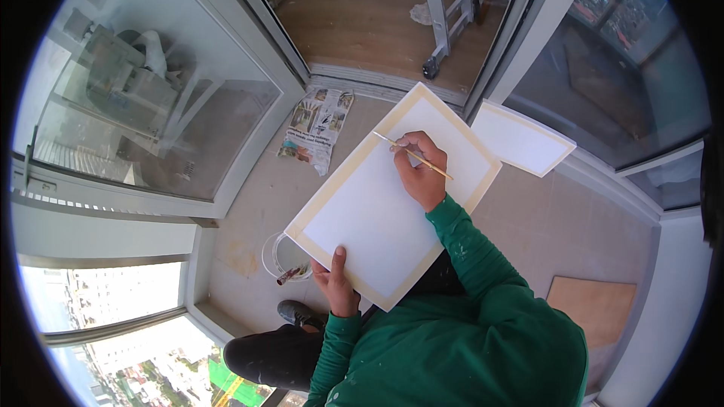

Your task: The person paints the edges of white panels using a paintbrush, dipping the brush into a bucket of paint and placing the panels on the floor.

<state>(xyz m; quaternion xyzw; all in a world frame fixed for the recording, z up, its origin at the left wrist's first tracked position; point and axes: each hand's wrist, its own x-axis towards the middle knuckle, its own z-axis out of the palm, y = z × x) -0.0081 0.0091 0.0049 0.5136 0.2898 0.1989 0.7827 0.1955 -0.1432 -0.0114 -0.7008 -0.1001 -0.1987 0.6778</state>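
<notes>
A rectangular white board (362,211) with a pale yellow border lies tilted across my lap. My left hand (336,284) grips its near left edge, thumb on top and fingers underneath. Over the upper part of the board is my right hand (422,169), pinching a thin paintbrush (387,139) with a light wooden handle. The brush tip points up and left, at the yellow border along the far left edge; whether it touches the surface I cannot tell.
On the tiled floor are a newspaper sheet (317,126), a white bucket (270,255) with a dark-red-handled tool (287,276), and a brown board (592,305). A second white panel (520,138) rests by the right-hand glass. Beyond the door sill stands a ladder (445,11).
</notes>
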